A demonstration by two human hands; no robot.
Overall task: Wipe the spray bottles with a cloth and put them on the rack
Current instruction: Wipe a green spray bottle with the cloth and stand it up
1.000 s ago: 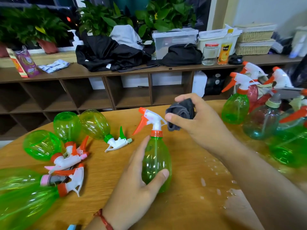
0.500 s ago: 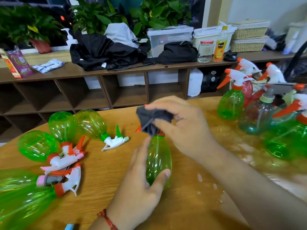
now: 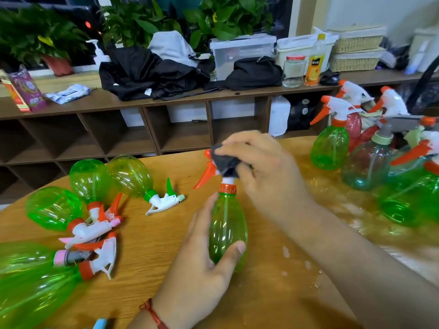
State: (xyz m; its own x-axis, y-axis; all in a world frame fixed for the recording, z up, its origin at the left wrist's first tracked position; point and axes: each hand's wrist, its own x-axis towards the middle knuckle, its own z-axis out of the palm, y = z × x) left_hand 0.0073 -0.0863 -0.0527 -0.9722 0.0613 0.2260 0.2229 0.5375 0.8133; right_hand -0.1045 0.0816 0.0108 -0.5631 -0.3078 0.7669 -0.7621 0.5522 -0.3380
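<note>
At frame centre, the left hand [image 3: 202, 264] grips the upright green bottle [image 3: 226, 231]; the right hand [image 3: 266, 169] pinches a dark cloth [image 3: 225, 162] over its sprayer.

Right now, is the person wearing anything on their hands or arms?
No gloves and no sleeves in view: both hands and forearms are bare. The left hand has a thin red string bracelet around its wrist. The right hand shows no ring, watch or band.

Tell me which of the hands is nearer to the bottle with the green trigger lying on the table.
Left. The left hand grips the upright green bottle, just right of the lying bottle with the green trigger. The right hand, pressing the dark cloth on the sprayer top, is farther right.
</note>
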